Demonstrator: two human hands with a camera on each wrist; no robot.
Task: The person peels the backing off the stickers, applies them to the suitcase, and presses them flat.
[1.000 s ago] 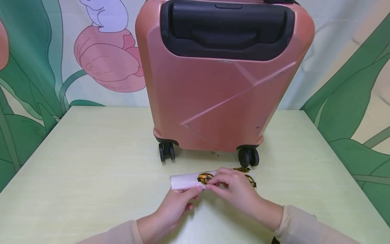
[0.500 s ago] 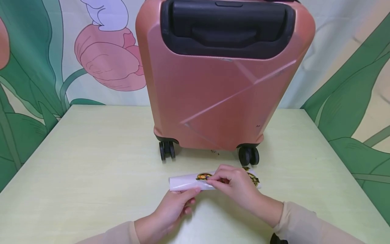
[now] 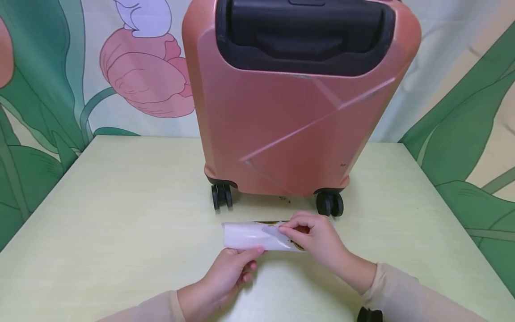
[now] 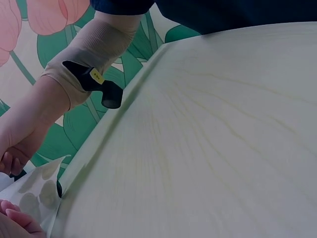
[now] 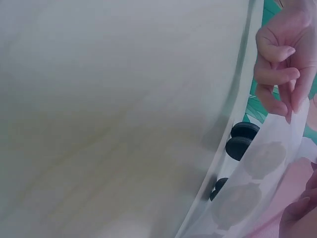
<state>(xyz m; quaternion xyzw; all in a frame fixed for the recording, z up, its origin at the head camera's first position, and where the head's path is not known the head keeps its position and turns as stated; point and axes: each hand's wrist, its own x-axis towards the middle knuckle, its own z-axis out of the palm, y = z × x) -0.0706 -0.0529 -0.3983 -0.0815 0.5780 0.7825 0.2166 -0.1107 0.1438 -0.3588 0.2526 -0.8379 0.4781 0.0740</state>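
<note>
A white sheet [image 3: 239, 235] is held just above the bench [image 3: 120, 201], in front of the suitcase [image 3: 281, 120]; its near edge is pinched by the left hand [image 3: 225, 275], with the thumb laid on top and the fingers tucked beneath; by the right hand [image 3: 318, 235], a pale flap [image 3: 272, 231] is pinched between thumb and forefinger over the sheet's upper face; whether the flap is a lifted sticker or a folded part of the sheet cannot be told; dark and yellow printed shapes [image 3: 298, 246] are partly seen beside the right fingertips and along the far edge; in both wrist views, round outlines are shown through the sheet's underside. The suitcase, pinkish and fitted with a black handle panel [image 3: 301, 33], is stood upright on black wheels [image 3: 222, 196]; it is backed by a cloth [image 3: 146, 76] on which leaves, a pink flower and a white animal are printed; a black device [image 4: 94, 82] is worn over the right sleeve [image 4: 96, 44].
</note>
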